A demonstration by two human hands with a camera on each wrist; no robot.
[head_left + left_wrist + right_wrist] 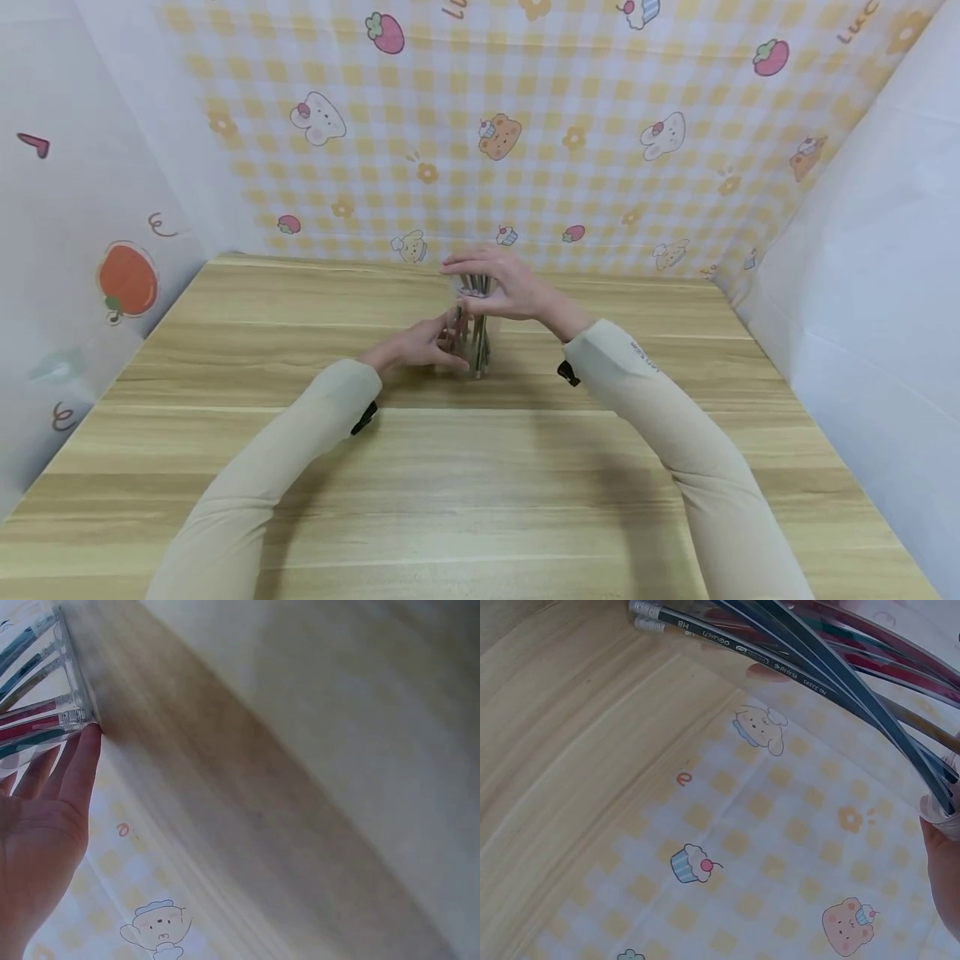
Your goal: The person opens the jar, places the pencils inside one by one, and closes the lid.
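Note:
Near the back of the table, a clear pen holder [457,321] stands between both hands, with several pencils [480,346] and pens inside. My left hand [423,343] holds it low on its left side, thumb towards the front and fingers behind. In the left wrist view, fingertips of the left hand [45,817] meet the holder's clear end, where coloured pens [34,724] show through. From above, my right hand [506,283] grips the top, fingers across the far side and thumb near. In the right wrist view, dark pencils [780,664] with pale ends slant up to the right hand [945,866].
A wood-grain table [450,500] runs up to a yellow checked cloth [420,108] printed with cartoon animals, right behind the hands. White sheets hang at the left [52,208] and right [870,233] sides. Black clips show at both wrists.

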